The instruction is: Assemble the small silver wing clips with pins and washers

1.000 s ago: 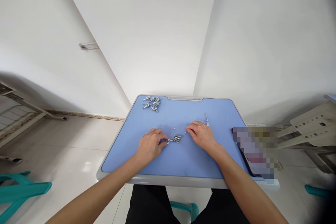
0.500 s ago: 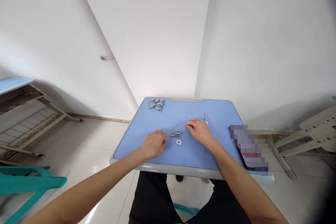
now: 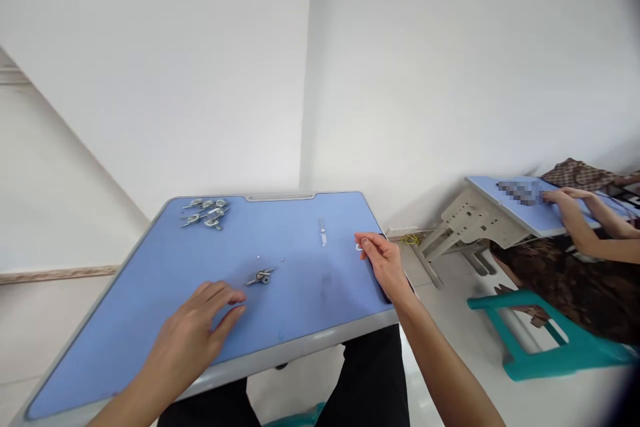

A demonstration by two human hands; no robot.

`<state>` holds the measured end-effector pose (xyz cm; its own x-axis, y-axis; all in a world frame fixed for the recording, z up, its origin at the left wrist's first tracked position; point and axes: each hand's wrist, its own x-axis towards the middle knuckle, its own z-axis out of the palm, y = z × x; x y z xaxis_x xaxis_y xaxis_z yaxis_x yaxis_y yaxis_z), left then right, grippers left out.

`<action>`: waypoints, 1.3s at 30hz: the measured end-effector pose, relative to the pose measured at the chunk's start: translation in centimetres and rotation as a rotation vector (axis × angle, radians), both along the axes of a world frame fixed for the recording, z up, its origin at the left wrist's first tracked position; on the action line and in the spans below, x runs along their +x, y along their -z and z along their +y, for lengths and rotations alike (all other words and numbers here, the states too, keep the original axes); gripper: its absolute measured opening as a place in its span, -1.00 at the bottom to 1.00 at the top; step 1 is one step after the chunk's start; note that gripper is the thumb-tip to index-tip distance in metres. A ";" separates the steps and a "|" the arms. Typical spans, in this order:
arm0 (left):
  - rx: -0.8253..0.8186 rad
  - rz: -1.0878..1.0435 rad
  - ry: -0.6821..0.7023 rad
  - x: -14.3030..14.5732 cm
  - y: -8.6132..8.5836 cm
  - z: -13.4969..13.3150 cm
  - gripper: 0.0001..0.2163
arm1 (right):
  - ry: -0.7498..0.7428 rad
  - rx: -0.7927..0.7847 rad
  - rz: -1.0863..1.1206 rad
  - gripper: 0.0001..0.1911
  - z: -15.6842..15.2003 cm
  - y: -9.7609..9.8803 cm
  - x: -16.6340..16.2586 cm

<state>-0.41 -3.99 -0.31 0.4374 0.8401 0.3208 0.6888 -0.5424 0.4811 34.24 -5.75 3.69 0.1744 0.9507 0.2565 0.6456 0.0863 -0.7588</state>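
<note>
Lying near the flat, empty left hand, 1 small silver clamp; right fingers pinch something tiny.

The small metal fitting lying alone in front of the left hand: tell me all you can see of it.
The small metal fitting is silvery, shiny, seemingly metal, with a rounder body and thin arms sticking out sideways; finer detail is too small to tell. It lies flat on the blue desk top, apart from the pile of similar fittings at the far edge. The left hand rests just short of it, not touching.

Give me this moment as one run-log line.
left hand: flat on blue desk, beside metal fitting | right hand: pinching small clear piece at desk's right edge | fittings pile: far-left corner
</note>
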 end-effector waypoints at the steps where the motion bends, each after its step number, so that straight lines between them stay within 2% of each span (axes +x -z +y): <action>1: 0.001 -0.013 0.020 -0.1 0.3 0.2 -0.74 | 0.023 0.033 0.009 -0.59 -0.8 -0.3 0.5; 3: 0.011 -0.024 0.039 -0.6 0.6 0.7 -0.74 | 0.044 0.086 -0.062 -0.66 -1.8 -1.0 1.3; 5: 0.024 -0.010 0.041 -1.2 0.7 1.4 -0.75 | 0.073 0.049 -0.345 -0.68 -1.8 -1.6 1.9; 8: 0.026 0.010 -0.005 -1.8 0.6 2.1 -0.76 | 0.098 -0.102 -0.784 -0.74 -0.3 -2.0 2.3; 12: 0.046 -0.005 -0.032 -1.7 0.4 2.0 -0.75 | -0.008 -0.148 -0.926 -0.86 1.3 -0.5 1.0; 15: 0.036 -0.018 -0.035 -1.5 0.7 1.6 -0.73 | -0.037 -0.189 -1.049 -0.64 0.6 1.5 -1.2; 17: 0.035 -0.009 -0.019 -1.4 0.7 1.5 -0.72 | -0.026 -0.202 -1.059 -0.56 -0.6 2.6 -2.7; 20: 0.009 0.009 -0.015 -1.4 0.5 1.5 -0.72 | -0.128 -0.150 -0.910 -0.65 -2.2 3.3 -4.4; 22: -0.016 0.007 -0.012 -1.4 0.2 1.6 -0.71 | -0.226 -0.114 -0.773 -0.70 -2.6 3.2 -5.0; 25: -0.054 -0.001 -0.008 -1.3 -0.1 1.7 -0.72 | -0.225 -0.128 -0.648 -0.71 -1.7 2.5 -4.8; 28: -0.076 -0.017 -0.011 -1.5 -0.1 1.7 -0.72 | -0.219 -0.208 -0.671 -0.71 -0.2 1.5 -3.9; 33: -0.104 -0.045 0.004 -2.0 0.2 1.8 -0.73 | -0.423 -0.374 -0.742 -0.74 0.9 -0.1 -2.7; 39: -0.127 -0.074 0.007 -2.0 0.4 2.0 -0.73 | -0.497 -0.451 -0.889 -0.87 2.0 -0.4 -3.3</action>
<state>-2.43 -1.98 -0.74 0.4228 0.8728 0.2439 0.6448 -0.4788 0.5957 30.97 -3.78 4.10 -0.3255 0.9014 -0.2856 0.9452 0.3188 -0.0707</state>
